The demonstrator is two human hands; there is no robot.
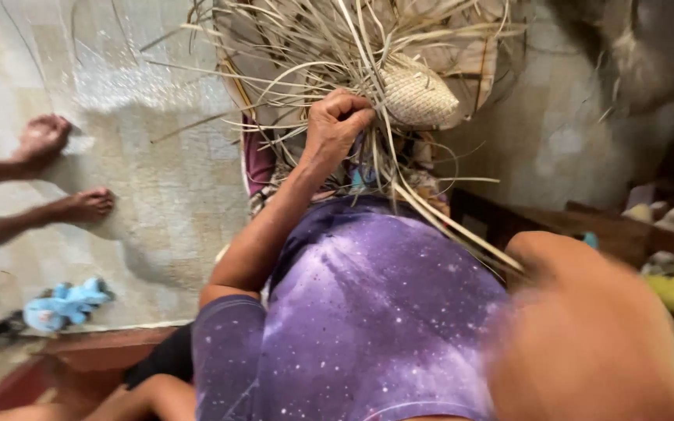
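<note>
1. Left hand: fingers curled into a loose fist, gripping a bunch of pale strips at mid-frame, far from the body.
2. Right hand: not seen; only a blurred arm fills the near right corner, so its state cannot be told.
3. Strips fan out up and to the left from the fist; several long ones run down to the right, over the purple shirt.
4. Woven piece: small, rounded, tight weave, just right of the fist, touching the strips.
5. Far left: two bare feet of another person on the tiled floor.
6. Near left: blue cloth on the floor.
7. Right: dark wooden ledge, yellow item by it.
</note>
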